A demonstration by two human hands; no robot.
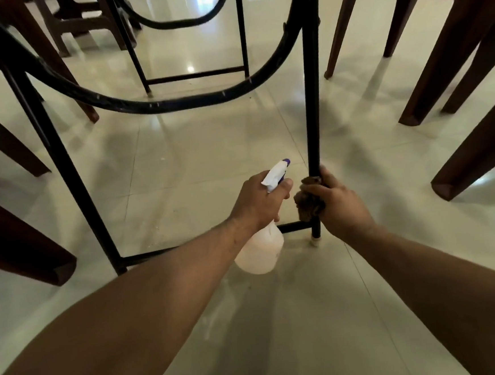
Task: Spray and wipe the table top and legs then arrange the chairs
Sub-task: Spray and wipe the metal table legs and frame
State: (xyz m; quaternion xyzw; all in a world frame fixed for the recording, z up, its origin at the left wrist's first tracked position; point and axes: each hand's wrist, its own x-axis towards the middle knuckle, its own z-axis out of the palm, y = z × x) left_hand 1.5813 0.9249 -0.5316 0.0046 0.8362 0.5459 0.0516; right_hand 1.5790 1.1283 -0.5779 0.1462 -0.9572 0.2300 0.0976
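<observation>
**Under the table, low on the near right leg: cloth clamped, bottle in hand**

Down at floor level, your right hand (341, 206) has its fingers curled round a brown cloth (308, 204) and squeezes it against the black metal table leg (312, 99). The grip sits near the foot of the leg, just above where the low crossbar (294, 227) joins it. Your left hand (257, 200) is closed on the neck of the spray bottle (260, 253), one finger hooked across the front of the white sprayer head. The purple-tipped nozzle points up and away, toward the leg. The pale bottle body hangs below your wrist, clear of the glossy tiled floor (207, 149). Bottle and cloth are just beside each other, not touching. A curved black brace (133, 106) sags between the two near legs. Brown chair legs stand well apart on your right (427, 84) and on your left (24, 258).
</observation>
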